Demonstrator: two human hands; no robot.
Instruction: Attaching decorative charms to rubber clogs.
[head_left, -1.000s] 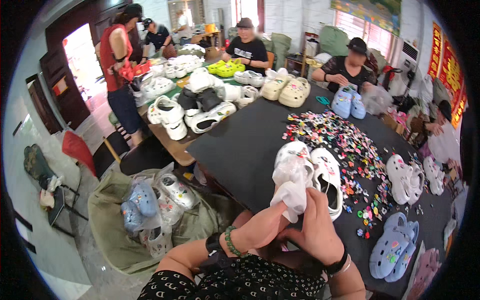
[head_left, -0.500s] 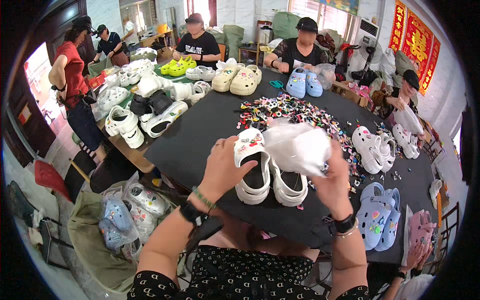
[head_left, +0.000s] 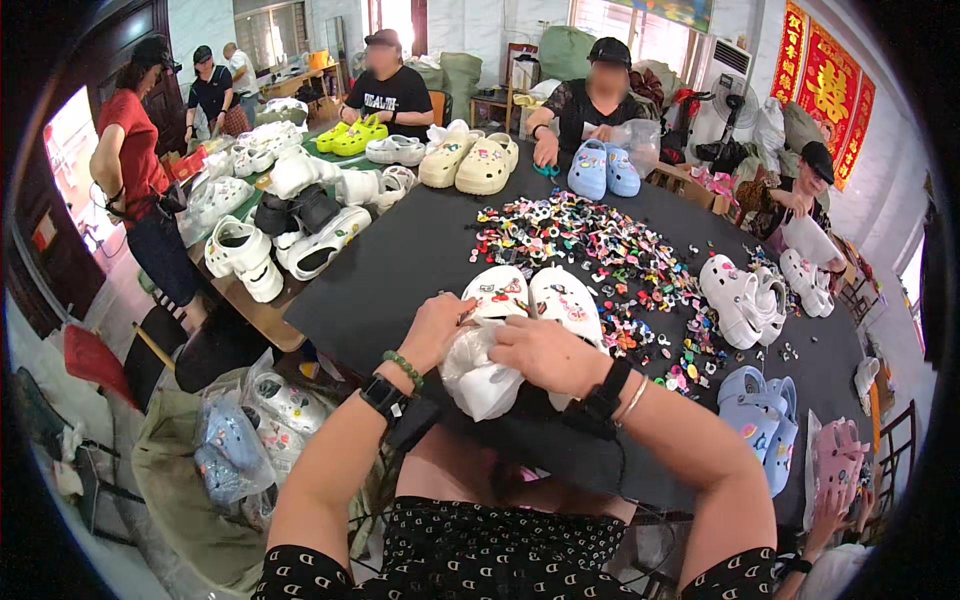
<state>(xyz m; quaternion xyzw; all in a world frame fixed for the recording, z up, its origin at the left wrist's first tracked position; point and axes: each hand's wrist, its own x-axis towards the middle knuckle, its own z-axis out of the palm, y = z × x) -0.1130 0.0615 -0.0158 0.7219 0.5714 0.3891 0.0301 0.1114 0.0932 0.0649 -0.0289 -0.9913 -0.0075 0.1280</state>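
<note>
A pair of white clogs with colourful charms stands before me on the black table: a left clog and a right clog. A crumpled white wad in clear plastic lies over the opening of the left clog and hides its heel. My right hand reaches across the right clog with its fingers closed on the wad's upper part. Along the left clog's outer side, my left hand is closed at the edge of the opening, touching the plastic too; its fingertips are partly hidden.
Loose charms are heaped beyond the clogs. Blue clogs and white clogs stand to the right, beige clogs farther off. A sack of bagged clogs sits at lower left. Several people work around the tables.
My right hand has brought the white wad left and down from beyond the right clog to the left clog's opening. My left hand has moved lower and closed its fingers.
</note>
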